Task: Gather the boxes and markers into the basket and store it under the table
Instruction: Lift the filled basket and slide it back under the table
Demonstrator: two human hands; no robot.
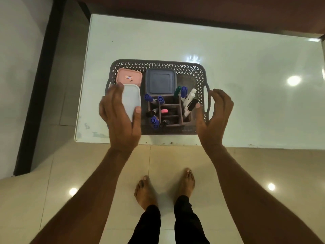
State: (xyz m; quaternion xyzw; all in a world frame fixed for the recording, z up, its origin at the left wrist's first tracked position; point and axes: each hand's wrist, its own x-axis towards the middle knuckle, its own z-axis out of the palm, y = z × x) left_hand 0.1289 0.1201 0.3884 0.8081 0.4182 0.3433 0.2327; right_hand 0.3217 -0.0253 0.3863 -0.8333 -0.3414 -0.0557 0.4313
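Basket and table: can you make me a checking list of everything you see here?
Surface: white glossy table, basket near its front edge.
Job's things: dark lattice basket holds a pink box, a dark blue box, a pale blue box and a brown divided organizer with markers standing in it.
Clutter: nothing seen outside the basket.
Hands: left hand open over the basket's left side, in front of the pale blue box; right hand open beside the right handle; neither is gripping.
Cables: nothing seen.
Surroundings: beige tiled floor, bare feet, dark post at left.
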